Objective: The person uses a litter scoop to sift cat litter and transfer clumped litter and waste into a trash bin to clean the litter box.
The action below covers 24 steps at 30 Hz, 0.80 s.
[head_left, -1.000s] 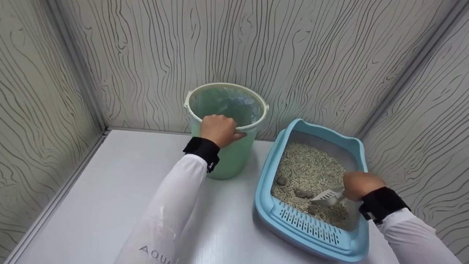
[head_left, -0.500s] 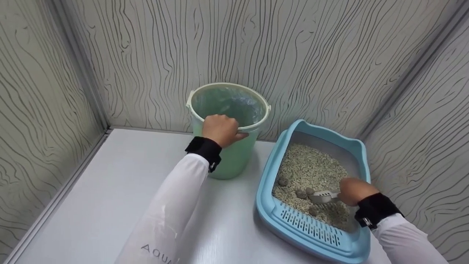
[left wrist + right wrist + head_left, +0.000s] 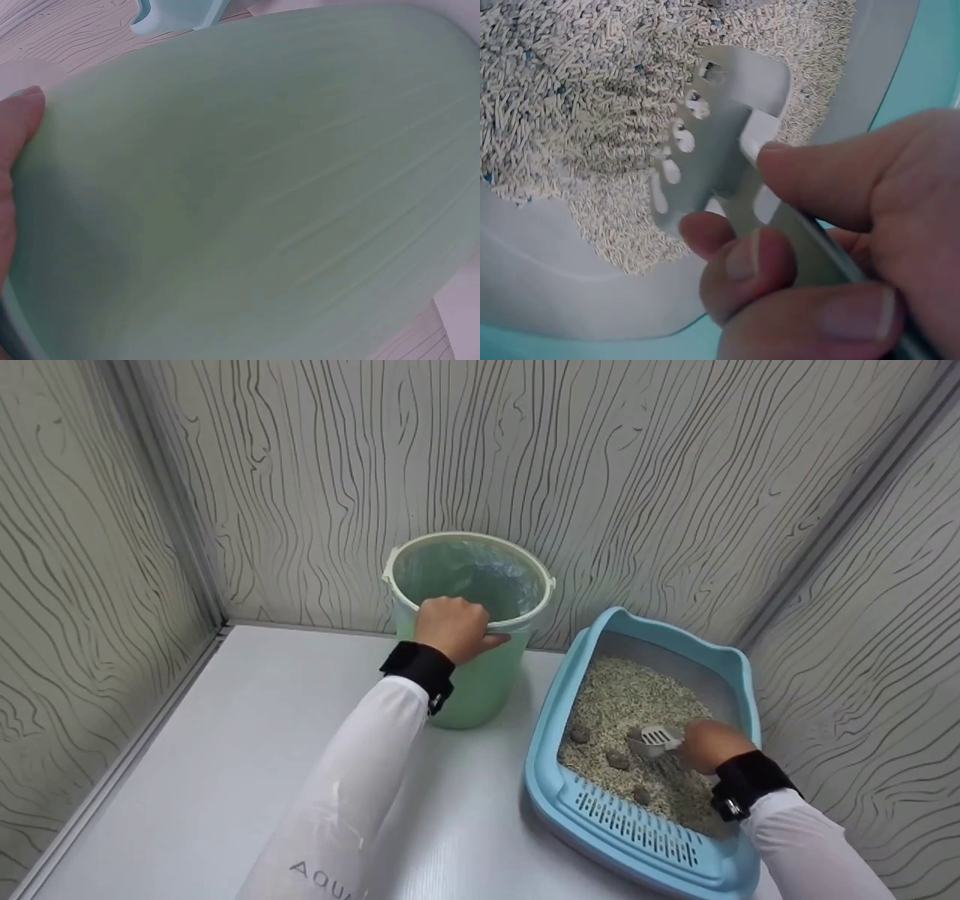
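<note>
My left hand (image 3: 452, 630) grips the near rim of a green trash bin (image 3: 480, 682) lined with a clear bag. In the left wrist view the bin's wall (image 3: 225, 180) fills most of the picture, with the thumb (image 3: 26, 112) at its edge. My right hand (image 3: 716, 746) holds a pale slotted litter scoop (image 3: 656, 740) by its handle, over the litter (image 3: 637, 690) in a blue litter box (image 3: 547, 720). One dark clump (image 3: 634, 733) is at the scoop's front edge; whether it lies inside is unclear. In the right wrist view fingers and thumb wrap the scoop's handle (image 3: 810, 240).
More clumps lie in the litter: one clump (image 3: 579, 733) by the left wall, another clump (image 3: 618, 759) nearer, a third clump (image 3: 641, 795) by the perforated front ledge (image 3: 637, 821). Box and bin stand on a white tabletop (image 3: 247, 757) against patterned walls (image 3: 465, 450).
My right hand has moved left and the scoop has shifted farther from me, its slots turning into view. The clump at its edge has moved away from its neighbour. My left hand stays on the bin.
</note>
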Each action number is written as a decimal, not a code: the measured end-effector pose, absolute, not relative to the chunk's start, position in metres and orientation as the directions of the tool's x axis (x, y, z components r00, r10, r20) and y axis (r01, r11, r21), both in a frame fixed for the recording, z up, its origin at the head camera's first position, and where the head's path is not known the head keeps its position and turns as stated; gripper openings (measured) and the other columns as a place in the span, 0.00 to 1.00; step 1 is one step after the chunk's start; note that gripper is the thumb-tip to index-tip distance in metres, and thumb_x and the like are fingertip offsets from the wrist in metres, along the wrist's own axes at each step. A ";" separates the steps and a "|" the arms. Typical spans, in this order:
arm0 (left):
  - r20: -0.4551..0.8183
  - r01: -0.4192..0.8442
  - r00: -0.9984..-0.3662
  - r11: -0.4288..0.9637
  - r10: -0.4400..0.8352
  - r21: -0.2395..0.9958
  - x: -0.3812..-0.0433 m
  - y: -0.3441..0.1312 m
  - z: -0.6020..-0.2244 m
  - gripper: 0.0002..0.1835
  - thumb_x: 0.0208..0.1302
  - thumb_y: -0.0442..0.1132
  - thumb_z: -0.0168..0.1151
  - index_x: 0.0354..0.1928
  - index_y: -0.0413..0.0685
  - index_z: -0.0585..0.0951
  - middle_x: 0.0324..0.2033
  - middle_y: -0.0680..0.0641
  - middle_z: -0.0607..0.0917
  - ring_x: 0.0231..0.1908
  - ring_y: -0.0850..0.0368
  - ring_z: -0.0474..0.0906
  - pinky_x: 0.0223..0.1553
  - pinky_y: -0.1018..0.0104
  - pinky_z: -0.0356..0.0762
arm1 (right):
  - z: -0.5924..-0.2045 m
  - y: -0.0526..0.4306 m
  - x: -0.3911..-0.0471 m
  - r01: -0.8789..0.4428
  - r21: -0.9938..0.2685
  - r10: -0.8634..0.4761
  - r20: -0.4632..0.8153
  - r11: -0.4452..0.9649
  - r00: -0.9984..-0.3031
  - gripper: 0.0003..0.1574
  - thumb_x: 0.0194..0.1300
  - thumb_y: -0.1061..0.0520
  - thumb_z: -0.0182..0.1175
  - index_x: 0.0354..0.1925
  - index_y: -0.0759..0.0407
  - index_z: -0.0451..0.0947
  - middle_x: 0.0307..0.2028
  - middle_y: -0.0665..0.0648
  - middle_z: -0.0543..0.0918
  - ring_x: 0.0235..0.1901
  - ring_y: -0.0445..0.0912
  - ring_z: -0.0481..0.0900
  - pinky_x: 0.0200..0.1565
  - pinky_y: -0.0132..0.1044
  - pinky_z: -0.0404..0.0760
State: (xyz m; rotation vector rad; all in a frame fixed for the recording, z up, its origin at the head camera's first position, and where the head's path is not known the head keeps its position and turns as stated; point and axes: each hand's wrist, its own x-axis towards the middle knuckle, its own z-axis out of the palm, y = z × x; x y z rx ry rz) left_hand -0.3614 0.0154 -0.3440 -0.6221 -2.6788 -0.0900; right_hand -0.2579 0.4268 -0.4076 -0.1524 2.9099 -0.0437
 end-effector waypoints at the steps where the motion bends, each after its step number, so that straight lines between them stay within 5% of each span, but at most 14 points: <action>1: 0.384 0.432 -0.828 0.901 0.408 -0.026 -0.361 0.015 -0.344 0.38 0.66 0.73 0.60 0.15 0.54 0.60 0.13 0.53 0.60 0.18 0.54 0.60 0.20 0.58 0.55 | -0.410 0.426 -0.261 -0.095 -0.051 -0.104 -0.225 0.994 -0.969 0.13 0.68 0.63 0.58 0.25 0.62 0.75 0.23 0.57 0.77 0.22 0.48 0.71 0.29 0.42 0.73; 14: 0.386 0.430 -0.829 0.902 0.405 -0.022 -0.363 0.016 -0.344 0.38 0.66 0.74 0.59 0.15 0.54 0.61 0.14 0.53 0.61 0.19 0.53 0.62 0.20 0.57 0.57 | -0.427 0.417 -0.292 0.008 -0.125 -0.037 -0.353 0.992 -0.935 0.19 0.71 0.68 0.49 0.22 0.59 0.72 0.20 0.51 0.65 0.21 0.43 0.61 0.27 0.35 0.63; 24: 0.375 0.431 -0.829 0.901 0.415 -0.047 -0.364 0.015 -0.345 0.38 0.67 0.74 0.58 0.14 0.54 0.61 0.13 0.53 0.61 0.18 0.54 0.63 0.20 0.58 0.57 | -0.426 0.417 -0.283 -0.020 -0.152 -0.063 -0.285 0.988 -0.956 0.22 0.77 0.60 0.50 0.22 0.57 0.67 0.20 0.51 0.66 0.20 0.45 0.65 0.28 0.38 0.67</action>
